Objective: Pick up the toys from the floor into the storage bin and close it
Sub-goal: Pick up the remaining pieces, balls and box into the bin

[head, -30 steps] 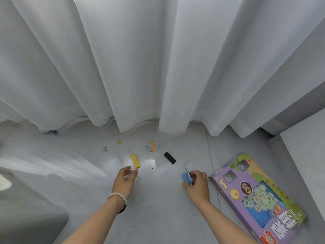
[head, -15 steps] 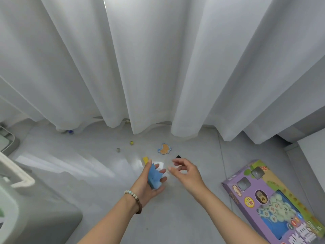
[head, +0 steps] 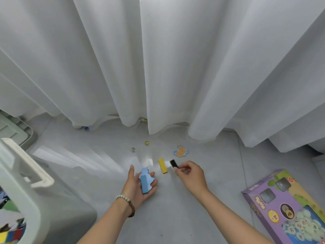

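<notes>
Pinching black block (head: 173,163) in right grip (head: 191,176), left grip (head: 136,188) cupping blue toys (head: 145,182)

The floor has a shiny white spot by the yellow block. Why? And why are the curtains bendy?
Head view: the spot is glare on the glossy floor; head view: the wide-angle lens bows the curtains; the right hand pinching the black block looks slightly blurred.

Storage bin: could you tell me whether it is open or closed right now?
Open: coloured toys show inside the storage bin at lower left.
</notes>
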`<state>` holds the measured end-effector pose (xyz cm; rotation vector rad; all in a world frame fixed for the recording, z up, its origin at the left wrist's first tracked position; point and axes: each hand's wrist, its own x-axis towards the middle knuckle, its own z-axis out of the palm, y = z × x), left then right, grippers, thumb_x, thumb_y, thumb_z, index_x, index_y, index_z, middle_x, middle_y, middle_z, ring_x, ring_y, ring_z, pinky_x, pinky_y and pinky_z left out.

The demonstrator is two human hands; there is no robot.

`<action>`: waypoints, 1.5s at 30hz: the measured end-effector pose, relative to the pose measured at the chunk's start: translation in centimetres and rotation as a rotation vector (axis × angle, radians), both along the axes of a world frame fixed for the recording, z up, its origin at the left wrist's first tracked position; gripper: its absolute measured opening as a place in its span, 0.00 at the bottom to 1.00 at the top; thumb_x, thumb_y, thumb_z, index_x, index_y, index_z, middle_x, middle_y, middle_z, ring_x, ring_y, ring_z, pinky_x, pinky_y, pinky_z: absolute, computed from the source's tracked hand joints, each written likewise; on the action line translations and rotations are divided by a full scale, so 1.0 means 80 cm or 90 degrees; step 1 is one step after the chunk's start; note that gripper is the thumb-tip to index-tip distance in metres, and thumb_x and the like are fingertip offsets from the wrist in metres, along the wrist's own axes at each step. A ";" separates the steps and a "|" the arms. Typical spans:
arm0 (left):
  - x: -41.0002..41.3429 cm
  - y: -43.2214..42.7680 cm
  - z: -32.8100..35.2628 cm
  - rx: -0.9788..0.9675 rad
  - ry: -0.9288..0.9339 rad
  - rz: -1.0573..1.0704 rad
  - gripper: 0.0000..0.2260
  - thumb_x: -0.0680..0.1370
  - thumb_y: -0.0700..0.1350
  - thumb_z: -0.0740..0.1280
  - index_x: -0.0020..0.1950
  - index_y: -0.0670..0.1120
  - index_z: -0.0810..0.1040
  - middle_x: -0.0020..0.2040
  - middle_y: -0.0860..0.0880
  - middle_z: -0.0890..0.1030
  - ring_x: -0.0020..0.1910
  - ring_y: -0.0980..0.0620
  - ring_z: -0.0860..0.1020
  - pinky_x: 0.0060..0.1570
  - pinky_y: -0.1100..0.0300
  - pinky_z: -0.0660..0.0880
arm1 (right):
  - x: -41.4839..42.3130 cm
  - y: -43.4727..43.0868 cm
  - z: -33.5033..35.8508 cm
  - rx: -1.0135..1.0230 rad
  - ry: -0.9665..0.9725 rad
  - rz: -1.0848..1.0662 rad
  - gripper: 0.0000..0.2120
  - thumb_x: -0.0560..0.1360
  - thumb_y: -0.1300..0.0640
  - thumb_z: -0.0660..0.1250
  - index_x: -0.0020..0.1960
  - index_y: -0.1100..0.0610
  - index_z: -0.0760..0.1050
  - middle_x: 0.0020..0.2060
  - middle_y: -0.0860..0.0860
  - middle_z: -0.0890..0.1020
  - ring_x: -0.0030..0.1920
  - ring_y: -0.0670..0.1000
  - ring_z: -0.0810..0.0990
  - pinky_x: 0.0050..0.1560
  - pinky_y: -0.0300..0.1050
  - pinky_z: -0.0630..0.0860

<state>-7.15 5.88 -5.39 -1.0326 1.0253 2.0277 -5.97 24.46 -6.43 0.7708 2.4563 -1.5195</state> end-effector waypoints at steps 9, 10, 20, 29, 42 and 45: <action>-0.016 -0.013 -0.011 -0.134 0.116 -0.043 0.08 0.80 0.43 0.61 0.58 0.44 0.73 0.50 0.47 0.80 0.42 0.50 0.79 0.31 0.63 0.79 | -0.040 -0.034 -0.004 -0.029 0.000 0.012 0.11 0.69 0.53 0.74 0.47 0.55 0.75 0.45 0.48 0.77 0.38 0.42 0.73 0.39 0.31 0.69; -0.015 -0.018 -0.014 -0.148 0.115 -0.045 0.07 0.80 0.41 0.61 0.58 0.43 0.72 0.49 0.46 0.79 0.40 0.49 0.78 0.30 0.64 0.79 | -0.043 -0.036 -0.010 -0.008 -0.017 0.023 0.13 0.69 0.52 0.74 0.48 0.55 0.75 0.45 0.48 0.77 0.40 0.43 0.74 0.41 0.33 0.69; -0.022 -0.042 -0.012 -0.135 0.111 -0.074 0.12 0.78 0.42 0.65 0.60 0.50 0.72 0.55 0.48 0.80 0.46 0.49 0.80 0.45 0.55 0.77 | -0.038 -0.045 -0.020 0.134 -0.080 0.047 0.07 0.69 0.52 0.71 0.39 0.55 0.77 0.36 0.47 0.80 0.40 0.48 0.79 0.40 0.41 0.73; -0.023 -0.037 -0.004 0.015 0.005 0.001 0.13 0.80 0.52 0.57 0.52 0.46 0.77 0.43 0.45 0.82 0.41 0.46 0.79 0.42 0.54 0.76 | -0.048 -0.080 0.019 -0.196 -0.037 0.158 0.05 0.69 0.54 0.74 0.37 0.53 0.80 0.36 0.50 0.82 0.36 0.46 0.75 0.39 0.36 0.71; -0.023 -0.050 -0.006 -0.034 0.002 -0.020 0.15 0.81 0.49 0.57 0.62 0.41 0.73 0.50 0.43 0.80 0.45 0.46 0.80 0.32 0.57 0.81 | -0.081 -0.014 -0.037 0.132 -0.055 0.020 0.16 0.67 0.60 0.73 0.53 0.56 0.73 0.54 0.53 0.70 0.58 0.54 0.69 0.52 0.44 0.69; -0.021 -0.051 -0.002 -0.040 -0.001 -0.036 0.16 0.80 0.52 0.58 0.52 0.40 0.77 0.47 0.44 0.81 0.44 0.47 0.80 0.38 0.55 0.79 | -0.073 -0.017 -0.036 0.103 -0.057 -0.013 0.19 0.64 0.59 0.76 0.48 0.55 0.70 0.46 0.52 0.74 0.51 0.55 0.73 0.46 0.43 0.70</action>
